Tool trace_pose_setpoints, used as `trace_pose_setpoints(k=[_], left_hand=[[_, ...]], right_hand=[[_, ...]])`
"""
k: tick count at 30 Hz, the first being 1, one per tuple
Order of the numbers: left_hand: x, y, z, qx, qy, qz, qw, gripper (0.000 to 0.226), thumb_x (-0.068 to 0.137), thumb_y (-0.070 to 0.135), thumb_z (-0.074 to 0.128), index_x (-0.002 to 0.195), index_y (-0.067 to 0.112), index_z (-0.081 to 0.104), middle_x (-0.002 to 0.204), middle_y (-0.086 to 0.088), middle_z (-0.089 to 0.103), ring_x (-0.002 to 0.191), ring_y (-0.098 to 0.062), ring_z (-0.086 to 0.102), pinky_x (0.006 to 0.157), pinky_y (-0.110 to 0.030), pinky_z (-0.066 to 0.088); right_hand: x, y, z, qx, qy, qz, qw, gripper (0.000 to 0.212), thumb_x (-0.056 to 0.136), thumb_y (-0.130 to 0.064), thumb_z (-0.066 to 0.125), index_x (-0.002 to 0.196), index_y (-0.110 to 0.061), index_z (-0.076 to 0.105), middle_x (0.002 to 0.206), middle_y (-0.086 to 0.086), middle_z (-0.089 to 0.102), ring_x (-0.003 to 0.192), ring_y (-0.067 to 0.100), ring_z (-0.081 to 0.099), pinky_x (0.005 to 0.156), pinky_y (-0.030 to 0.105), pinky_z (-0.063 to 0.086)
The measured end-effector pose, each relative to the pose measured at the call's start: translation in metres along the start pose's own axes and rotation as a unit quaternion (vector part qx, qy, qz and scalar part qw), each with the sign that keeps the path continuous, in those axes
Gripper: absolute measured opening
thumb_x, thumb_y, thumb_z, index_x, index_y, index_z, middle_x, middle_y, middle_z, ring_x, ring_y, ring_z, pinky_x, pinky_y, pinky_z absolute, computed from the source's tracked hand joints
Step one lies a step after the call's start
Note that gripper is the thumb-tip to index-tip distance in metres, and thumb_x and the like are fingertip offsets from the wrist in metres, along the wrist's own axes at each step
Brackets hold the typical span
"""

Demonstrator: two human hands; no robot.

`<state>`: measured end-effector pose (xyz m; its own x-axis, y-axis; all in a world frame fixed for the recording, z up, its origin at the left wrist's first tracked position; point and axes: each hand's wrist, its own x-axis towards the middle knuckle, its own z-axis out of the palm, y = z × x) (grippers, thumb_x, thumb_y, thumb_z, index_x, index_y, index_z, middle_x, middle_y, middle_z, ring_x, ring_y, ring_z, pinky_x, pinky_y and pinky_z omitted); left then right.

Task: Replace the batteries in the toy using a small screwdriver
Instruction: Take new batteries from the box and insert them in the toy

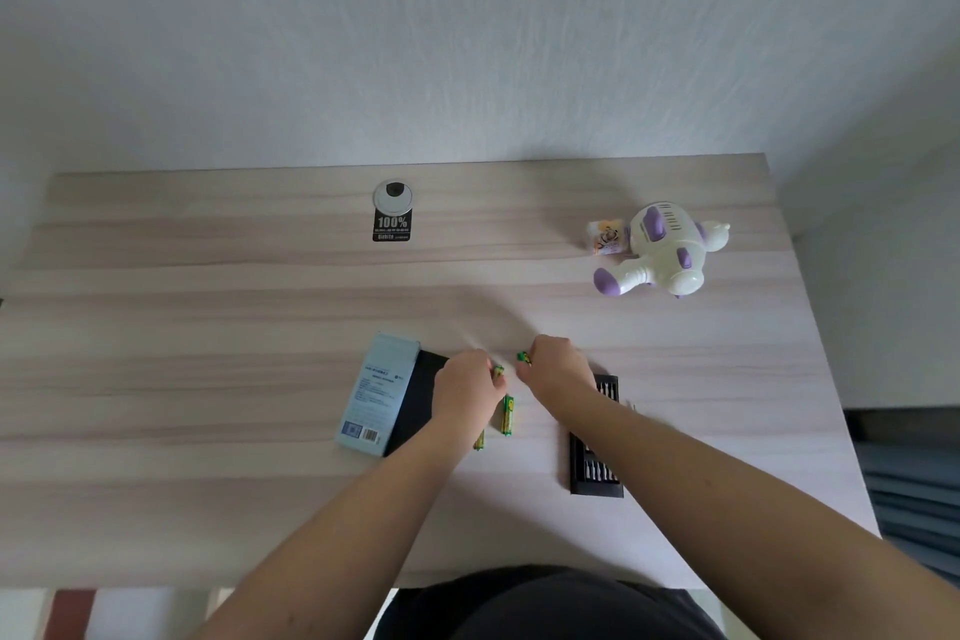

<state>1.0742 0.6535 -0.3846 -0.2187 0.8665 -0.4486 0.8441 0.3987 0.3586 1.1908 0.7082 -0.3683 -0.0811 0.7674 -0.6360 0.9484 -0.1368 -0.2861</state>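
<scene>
A white and purple toy animal (662, 252) lies on its side at the far right of the wooden table (208, 327). Near the table's middle, my left hand (465, 387) is closed on a green and yellow battery (498, 372). My right hand (556, 369) grips another green battery (523, 357) close beside it. Two more batteries lie on the table: one (507, 414) between my forearms, one (479, 439) partly hidden under my left wrist. A black screwdriver bit case (595, 463) lies open under my right forearm.
A pale blue box (376, 392) rests on a black sleeve (415, 400) left of my hands. A small yellow and white packet (605, 237) sits by the toy. A cable grommet (393, 196) with a black sticker (391, 226) is at the back. A wall stands behind the table.
</scene>
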Motion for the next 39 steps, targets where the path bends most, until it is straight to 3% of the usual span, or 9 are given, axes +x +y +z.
trace_pose_setpoints(k=[4, 11, 16, 22, 26, 30, 34, 37, 39], left_hand=[[0.001, 0.001, 0.001, -0.011, 0.016, 0.003, 1.0, 0.018, 0.091, 0.028, 0.052, 0.089, 0.012, 0.059, 0.087, -0.001, 0.057, 0.086, -0.021, 0.056, 0.075, -0.031, 0.043], [-0.004, 0.016, -0.006, -0.093, 0.034, 0.07, 0.993, 0.023, 0.095, 0.034, 0.052, 0.109, 0.015, 0.052, 0.09, -0.001, 0.065, 0.08, -0.021, 0.062, 0.073, -0.035, 0.051], [-0.01, 0.052, -0.015, -0.12, 0.05, 0.164, 0.978, 0.018, 0.094, 0.032, 0.056, 0.106, 0.02, 0.05, 0.091, 0.007, 0.066, 0.078, -0.014, 0.064, 0.071, -0.031, 0.052], [-0.012, 0.101, -0.012, -0.124, 0.057, 0.239, 0.961, 0.017, 0.089, 0.021, 0.06, 0.102, 0.018, 0.048, 0.084, 0.003, 0.067, 0.069, -0.017, 0.062, 0.065, -0.035, 0.051], [-0.007, 0.129, -0.007, -0.116, 0.054, 0.267, 0.955, 0.02, 0.09, 0.01, 0.057, 0.108, 0.012, 0.049, 0.089, 0.004, 0.064, 0.067, -0.011, 0.055, 0.065, -0.026, 0.047], [0.002, 0.154, -0.006, -0.102, 0.061, 0.267, 0.957, 0.023, 0.09, 0.002, 0.051, 0.113, 0.005, 0.05, 0.091, 0.0, 0.058, 0.075, -0.016, 0.055, 0.066, -0.019, 0.035], [0.016, 0.18, -0.012, -0.12, 0.057, 0.214, 0.968, 0.019, 0.094, 0.003, 0.043, 0.112, 0.006, 0.05, 0.08, -0.01, 0.053, 0.063, -0.019, 0.045, 0.056, -0.027, 0.024], [0.03, 0.195, -0.018, -0.135, 0.047, 0.166, 0.976, 0.023, 0.095, 0.007, 0.041, 0.116, 0.009, 0.049, 0.069, 0.001, 0.047, 0.058, -0.014, 0.043, 0.051, -0.029, 0.027], [0.036, 0.205, -0.021, -0.141, 0.037, 0.151, 0.978, 0.027, 0.096, 0.014, 0.044, 0.122, 0.011, 0.048, 0.083, 0.001, 0.057, 0.066, -0.018, 0.048, 0.057, -0.031, 0.032]], right_hand=[[-0.002, 0.006, -0.009, 0.007, 0.024, -0.02, 0.999, 0.025, 0.09, -0.029, 0.048, 0.1, -0.008, 0.057, 0.094, 0.01, 0.063, 0.088, 0.031, 0.061, 0.065, 0.031, 0.043], [-0.019, 0.059, -0.047, 0.268, 0.07, -0.069, 0.959, 0.018, 0.094, -0.021, 0.048, 0.109, -0.016, 0.055, 0.086, 0.005, 0.064, 0.08, 0.022, 0.062, 0.068, 0.032, 0.049], [-0.041, 0.107, -0.074, 0.353, 0.086, -0.081, 0.928, 0.018, 0.094, -0.01, 0.046, 0.108, -0.019, 0.055, 0.081, 0.007, 0.068, 0.063, 0.002, 0.063, 0.06, 0.008, 0.046], [-0.046, 0.155, -0.103, 0.434, 0.104, -0.02, 0.895, 0.028, 0.088, 0.003, 0.037, 0.099, -0.011, 0.058, 0.083, 0.003, 0.066, 0.066, 0.017, 0.059, 0.065, 0.025, 0.05], [-0.033, 0.177, -0.117, 0.462, 0.115, 0.024, 0.879, 0.023, 0.087, -0.001, 0.039, 0.086, -0.009, 0.06, 0.073, 0.0, 0.06, 0.064, 0.018, 0.053, 0.064, 0.026, 0.045], [-0.013, 0.183, -0.129, 0.503, 0.118, 0.033, 0.855, 0.017, 0.09, -0.011, 0.046, 0.091, -0.013, 0.063, 0.082, 0.003, 0.062, 0.061, 0.018, 0.05, 0.065, 0.031, 0.046], [0.003, 0.186, -0.135, 0.494, 0.115, 0.045, 0.861, 0.019, 0.093, -0.022, 0.052, 0.101, -0.014, 0.067, 0.08, 0.0, 0.061, 0.057, 0.016, 0.047, 0.064, 0.032, 0.047], [0.013, 0.184, -0.136, 0.5, 0.111, 0.049, 0.858, 0.021, 0.093, -0.025, 0.054, 0.104, -0.014, 0.068, 0.083, -0.001, 0.065, 0.055, 0.015, 0.046, 0.064, 0.033, 0.048], [0.019, 0.181, -0.136, 0.514, 0.111, 0.057, 0.849, 0.02, 0.093, -0.027, 0.056, 0.104, -0.016, 0.068, 0.094, 0.002, 0.069, 0.056, 0.015, 0.047, 0.064, 0.03, 0.05]])
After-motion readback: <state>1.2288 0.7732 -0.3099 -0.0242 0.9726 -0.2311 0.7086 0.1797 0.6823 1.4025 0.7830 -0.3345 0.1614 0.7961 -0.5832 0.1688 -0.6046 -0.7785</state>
